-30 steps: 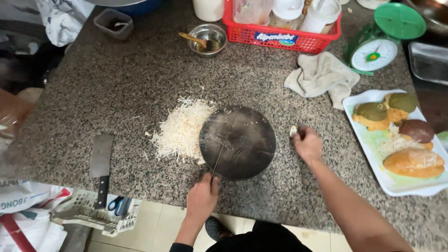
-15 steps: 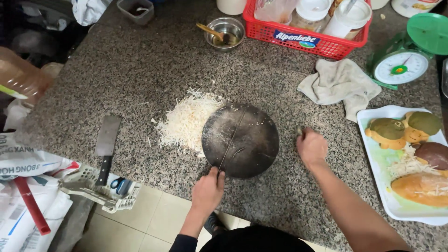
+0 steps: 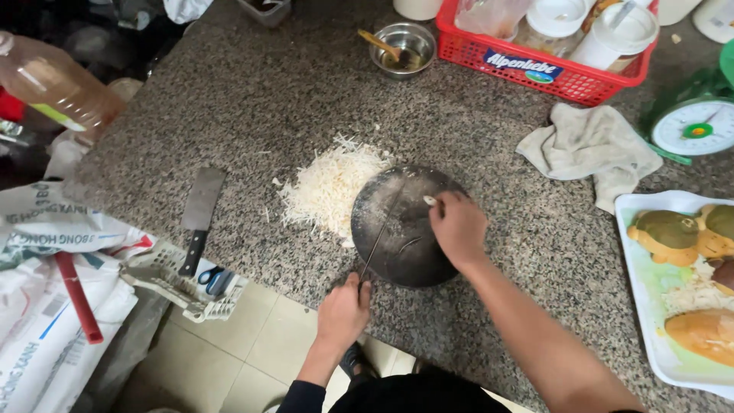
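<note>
Fingers could get cut: the right hand (image 3: 457,227) pinches a small white piece (image 3: 430,200) on the round board (image 3: 405,226), close to the thin knife (image 3: 380,237) gripped by the left hand (image 3: 342,313) at the worktop (image 3: 229,107) edge.

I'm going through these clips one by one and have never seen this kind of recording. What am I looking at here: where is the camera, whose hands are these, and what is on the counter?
There is no machine here. A person wears a camera on the head, so the one picture looks straight down at their own two bare hands and a speckled stone counter.

The left hand grips the handle of a thin knife whose blade lies across a round dark board. The right hand rests on that board and pinches a small pale piece at its fingertips.

Beside the board lies a pile of pale shreds. Further left is a cleaver. At the back stand a small metal bowl and a red basket of containers. To the right are a crumpled cloth, a green kitchen scale and a white tray of food.
</note>
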